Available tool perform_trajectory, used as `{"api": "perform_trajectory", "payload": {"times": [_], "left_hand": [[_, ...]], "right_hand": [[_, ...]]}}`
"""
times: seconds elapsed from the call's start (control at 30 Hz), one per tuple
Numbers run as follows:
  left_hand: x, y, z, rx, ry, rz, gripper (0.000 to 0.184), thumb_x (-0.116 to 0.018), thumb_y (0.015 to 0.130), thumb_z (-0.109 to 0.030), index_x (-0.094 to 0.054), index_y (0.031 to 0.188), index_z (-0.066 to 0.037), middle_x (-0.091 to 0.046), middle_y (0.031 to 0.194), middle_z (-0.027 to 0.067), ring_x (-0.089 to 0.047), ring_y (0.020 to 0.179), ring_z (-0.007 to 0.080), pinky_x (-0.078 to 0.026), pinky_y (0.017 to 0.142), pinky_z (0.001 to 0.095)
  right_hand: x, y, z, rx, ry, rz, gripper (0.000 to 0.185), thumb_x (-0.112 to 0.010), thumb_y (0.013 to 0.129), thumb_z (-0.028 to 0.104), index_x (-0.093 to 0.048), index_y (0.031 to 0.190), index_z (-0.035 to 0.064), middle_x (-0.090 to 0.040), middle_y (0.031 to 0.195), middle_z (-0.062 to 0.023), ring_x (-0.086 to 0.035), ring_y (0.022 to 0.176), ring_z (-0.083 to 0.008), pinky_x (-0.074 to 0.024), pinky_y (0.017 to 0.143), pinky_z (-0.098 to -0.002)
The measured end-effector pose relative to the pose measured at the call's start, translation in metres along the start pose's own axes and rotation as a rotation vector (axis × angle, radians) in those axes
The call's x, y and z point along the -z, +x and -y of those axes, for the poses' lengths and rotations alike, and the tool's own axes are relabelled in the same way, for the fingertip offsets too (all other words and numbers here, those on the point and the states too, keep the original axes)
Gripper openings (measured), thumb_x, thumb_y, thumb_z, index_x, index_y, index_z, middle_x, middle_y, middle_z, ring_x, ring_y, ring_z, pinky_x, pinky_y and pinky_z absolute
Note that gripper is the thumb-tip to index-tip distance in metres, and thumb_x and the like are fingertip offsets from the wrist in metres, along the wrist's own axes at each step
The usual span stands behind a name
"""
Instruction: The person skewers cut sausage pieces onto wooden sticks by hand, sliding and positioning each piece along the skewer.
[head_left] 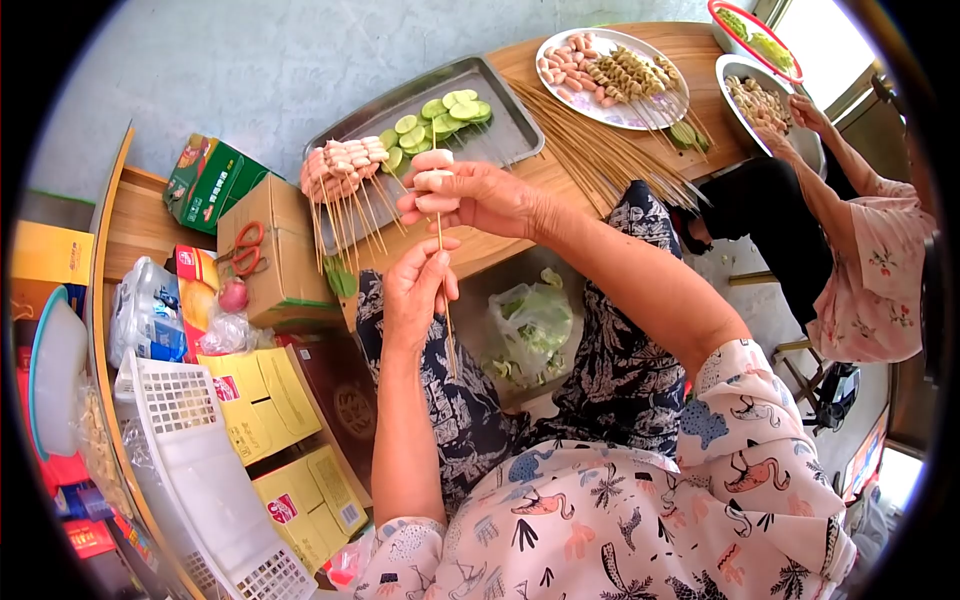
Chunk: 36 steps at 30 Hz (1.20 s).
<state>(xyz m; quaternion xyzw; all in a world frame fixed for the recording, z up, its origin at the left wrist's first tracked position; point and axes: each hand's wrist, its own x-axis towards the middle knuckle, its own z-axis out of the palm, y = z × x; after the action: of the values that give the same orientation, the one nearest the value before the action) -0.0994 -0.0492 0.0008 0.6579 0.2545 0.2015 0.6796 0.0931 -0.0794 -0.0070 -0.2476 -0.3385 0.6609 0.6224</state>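
Note:
My left hand [416, 292] is closed around a thin bamboo skewer [450, 345], which stands nearly upright above my lap. Higher up, my right hand [492, 200] pinches pale pink sausage pieces [434, 160] at the skewer's upper part; the fingers partly hide them. Just beyond both hands lies a metal tray [518, 128]. Finished skewers of pink sausage [335, 170] are piled at its left end, their sticks hanging over the edge. Round green slices [460, 108], seemingly cucumber, rest in its middle, some of them on sticks.
Many loose bamboo skewers [580, 140] lie on the wooden table [515, 190]. A white plate [660, 62] holds small sausages and skewered food. At right, a co-worker's hands [790, 130] are at a metal bowl [735, 70]. Scissors [246, 248] lie on a cardboard box [275, 225]. A plastic bag [535, 320] sits below.

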Motion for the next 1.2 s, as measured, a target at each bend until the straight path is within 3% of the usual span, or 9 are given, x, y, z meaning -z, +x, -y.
{"api": "perform_trajectory", "payload": {"times": [0.07,0.2,0.37,0.53,0.7,1.2], "left_hand": [[0.0005,0.0002,0.0031,-0.003,-0.003,-0.006,0.022,-0.052,0.096,-0.019,-0.062,0.107,-0.003,-0.054,0.060,-0.0003,-0.043,0.048,0.0024,-0.033,0.045,0.0155],[0.0004,0.0006,0.0030,0.011,-0.003,-0.024,0.021,-0.052,0.096,-0.018,-0.062,0.107,-0.003,-0.055,0.060,-0.0002,-0.041,0.047,0.0022,-0.033,0.045,0.0156],[-0.0012,-0.0008,0.0000,-0.016,0.058,-0.015,0.023,-0.052,0.096,-0.020,-0.062,0.107,-0.002,-0.054,0.060,-0.0001,-0.043,0.049,0.0024,-0.032,0.045,0.0148],[-0.0007,0.0006,0.0017,0.021,0.048,-0.020,0.022,-0.051,0.097,-0.019,-0.061,0.108,-0.003,-0.054,0.061,-0.0004,-0.043,0.049,0.0018,-0.032,0.045,0.0143],[-0.0008,0.0018,0.0041,0.014,0.066,0.009,0.022,-0.051,0.097,-0.020,-0.062,0.108,-0.003,-0.055,0.061,-0.0010,-0.043,0.048,0.0015,-0.032,0.044,0.0141],[-0.0023,-0.0005,0.0032,-0.013,0.081,-0.001,0.024,-0.052,0.097,-0.021,-0.062,0.107,-0.003,-0.054,0.060,-0.0014,-0.042,0.048,0.0013,-0.032,0.044,0.0148]], "right_hand": [[-0.0021,-0.0009,0.0007,-0.019,0.120,0.011,0.039,-0.058,0.092,0.023,-0.047,0.124,0.0039,-0.060,0.116,-0.0127,-0.059,0.106,-0.0217,-0.0476,0.085,-0.0327],[-0.0057,-0.0007,0.0009,-0.032,0.005,-0.031,0.040,-0.058,0.092,0.025,-0.047,0.125,0.0032,-0.060,0.117,-0.0119,-0.060,0.108,-0.0230,-0.0479,0.086,-0.0317],[-0.0004,-0.0002,-0.0004,-0.044,0.014,-0.013,0.035,-0.055,0.094,0.018,-0.047,0.124,0.0016,-0.060,0.118,-0.0130,-0.061,0.108,-0.0238,-0.0489,0.087,-0.0309],[0.0003,0.0007,-0.0011,-0.049,0.063,-0.058,0.039,-0.057,0.093,0.022,-0.045,0.125,0.0022,-0.059,0.118,-0.0149,-0.061,0.107,-0.0271,-0.0499,0.087,-0.0330],[-0.0022,0.0016,0.0017,0.127,0.059,-0.141,0.041,-0.057,0.094,0.022,-0.042,0.126,0.0007,-0.057,0.118,-0.0181,-0.060,0.107,-0.0297,-0.0508,0.086,-0.0338],[-0.0002,-0.0008,0.0029,0.101,0.087,-0.051,0.040,-0.055,0.094,0.015,-0.041,0.128,0.0006,-0.057,0.119,-0.0183,-0.060,0.108,-0.0301,-0.0495,0.088,-0.0356]]}}
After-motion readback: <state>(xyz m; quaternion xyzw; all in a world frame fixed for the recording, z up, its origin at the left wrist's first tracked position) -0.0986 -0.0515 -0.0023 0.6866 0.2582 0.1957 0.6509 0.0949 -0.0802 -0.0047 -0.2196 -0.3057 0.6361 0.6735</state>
